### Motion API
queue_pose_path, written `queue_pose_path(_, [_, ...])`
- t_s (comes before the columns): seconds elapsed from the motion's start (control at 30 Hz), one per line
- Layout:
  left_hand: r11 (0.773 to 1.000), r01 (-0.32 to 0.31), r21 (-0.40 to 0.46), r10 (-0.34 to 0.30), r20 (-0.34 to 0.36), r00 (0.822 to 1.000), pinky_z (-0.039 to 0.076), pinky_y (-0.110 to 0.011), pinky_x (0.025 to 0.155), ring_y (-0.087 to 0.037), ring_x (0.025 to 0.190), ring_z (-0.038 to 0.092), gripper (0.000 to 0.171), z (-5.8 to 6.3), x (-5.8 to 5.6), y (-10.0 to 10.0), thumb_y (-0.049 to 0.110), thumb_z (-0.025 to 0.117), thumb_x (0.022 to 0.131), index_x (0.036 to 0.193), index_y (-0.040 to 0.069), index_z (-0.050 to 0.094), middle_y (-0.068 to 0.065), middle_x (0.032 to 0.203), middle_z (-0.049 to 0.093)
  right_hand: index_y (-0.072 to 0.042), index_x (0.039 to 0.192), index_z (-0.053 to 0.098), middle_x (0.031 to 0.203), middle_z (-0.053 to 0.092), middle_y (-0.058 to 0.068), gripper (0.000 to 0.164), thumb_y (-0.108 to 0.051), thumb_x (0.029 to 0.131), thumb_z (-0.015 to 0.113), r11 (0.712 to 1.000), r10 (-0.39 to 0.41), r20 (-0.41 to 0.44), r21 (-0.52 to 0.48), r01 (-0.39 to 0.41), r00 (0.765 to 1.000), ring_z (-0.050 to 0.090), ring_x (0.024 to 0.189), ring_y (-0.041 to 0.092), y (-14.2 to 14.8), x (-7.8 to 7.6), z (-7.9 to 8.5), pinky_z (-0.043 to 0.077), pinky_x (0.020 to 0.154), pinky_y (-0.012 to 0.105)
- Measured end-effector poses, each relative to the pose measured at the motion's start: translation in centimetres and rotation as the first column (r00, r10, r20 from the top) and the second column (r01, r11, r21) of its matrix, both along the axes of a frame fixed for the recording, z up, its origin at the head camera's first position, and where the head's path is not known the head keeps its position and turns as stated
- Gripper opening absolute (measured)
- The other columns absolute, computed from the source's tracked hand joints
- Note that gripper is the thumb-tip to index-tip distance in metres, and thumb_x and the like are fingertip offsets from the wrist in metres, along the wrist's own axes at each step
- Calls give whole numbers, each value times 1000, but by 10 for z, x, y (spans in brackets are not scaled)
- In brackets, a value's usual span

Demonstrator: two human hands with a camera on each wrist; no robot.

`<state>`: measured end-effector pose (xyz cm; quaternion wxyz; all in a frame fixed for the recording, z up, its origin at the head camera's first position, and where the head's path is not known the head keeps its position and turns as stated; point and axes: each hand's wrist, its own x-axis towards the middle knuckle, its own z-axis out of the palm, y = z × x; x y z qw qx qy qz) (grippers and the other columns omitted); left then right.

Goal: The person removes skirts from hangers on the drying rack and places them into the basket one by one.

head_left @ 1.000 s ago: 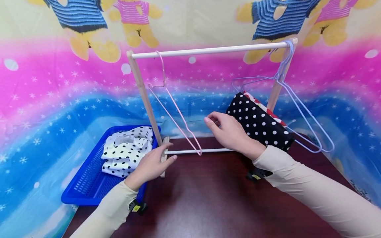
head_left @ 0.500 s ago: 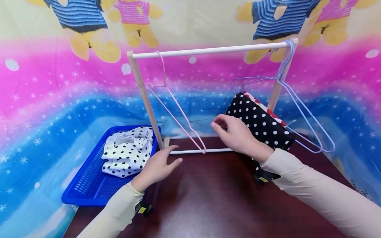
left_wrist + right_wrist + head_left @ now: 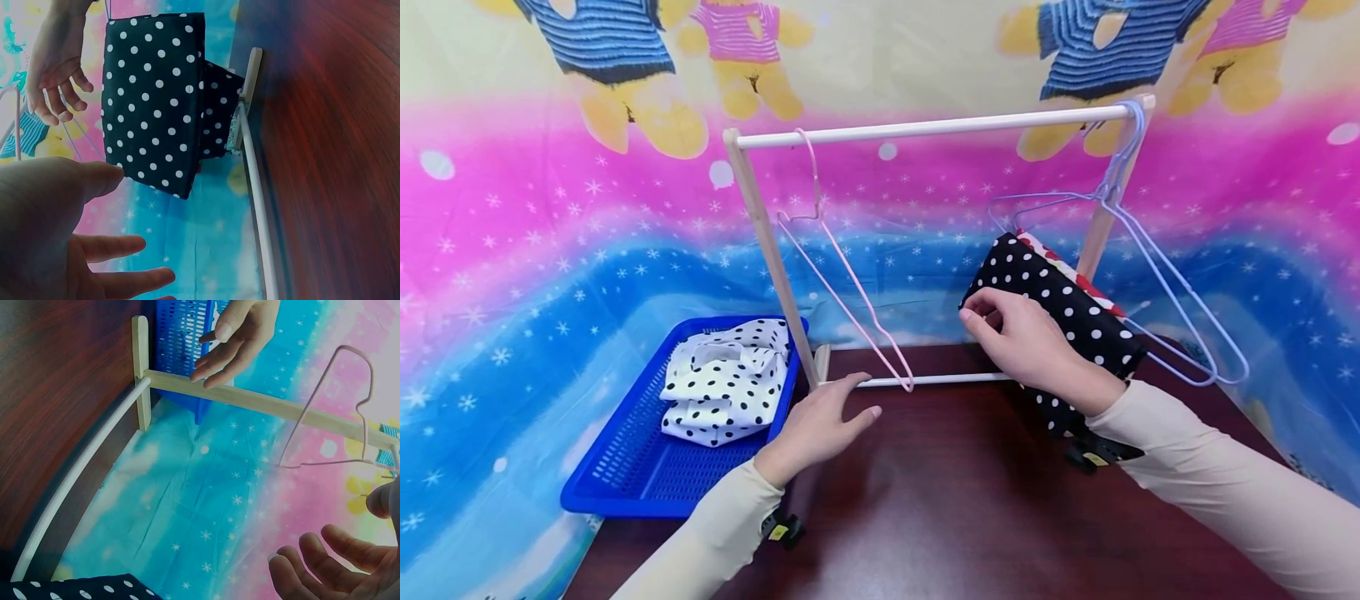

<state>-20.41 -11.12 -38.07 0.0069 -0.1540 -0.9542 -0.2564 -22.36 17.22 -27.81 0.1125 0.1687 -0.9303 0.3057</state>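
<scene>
My left hand [image 3: 820,425] hovers over the table beside the rack's left foot, fingers extended, holding nothing. Loosely bent fingers mark my right hand [image 3: 1026,342], which is in front of a black cloth with white dots [image 3: 1045,271] and grips nothing; the left wrist view shows it apart from that cloth [image 3: 153,100]. The cloth hangs folded over a purple-blue hanger [image 3: 1107,192] at the rack's right end. Behind it shows a red-and-white cloth [image 3: 1078,279]. A bare pink hanger [image 3: 850,269] hangs from the rail near the left post, between the hands.
The rack's white top rail [image 3: 925,127] runs between two wooden posts, with a lower bar [image 3: 958,379] near the tabletop. At left, a blue basket [image 3: 625,504] holds a white cloth with black dots [image 3: 730,387]. A dark red-brown table [image 3: 925,508] lies beneath; a printed curtain stands behind.
Both hands have shifted right, the right one coming in front of the black dotted cloth. The pink hanger has swung slightly back and forth on the rail.
</scene>
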Motion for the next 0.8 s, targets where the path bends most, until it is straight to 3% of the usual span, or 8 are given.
queue_pose_path(0.37, [999,39,-11,-39,-34,999,48,-53,108,-29,132,59,59,-4,2,14,50,64,95,145,19,54,-6,143,62,-13,114,69,94,71,5,27,-33,104,54,1000,-16,-31,19,17,999,64,82,20,11,8,5,48,69,34])
queue_pose_path(0.8, [994,109,3,-108,-27,994,47,-49,110,-27,136,56,57,-4,4,30,48,62,96,146,20,54,-4,147,59,-15,115,67,100,73,7,27,-35,104,53,998,-48,-102,44,52,994,67,86,22,29,21,20,50,72,37])
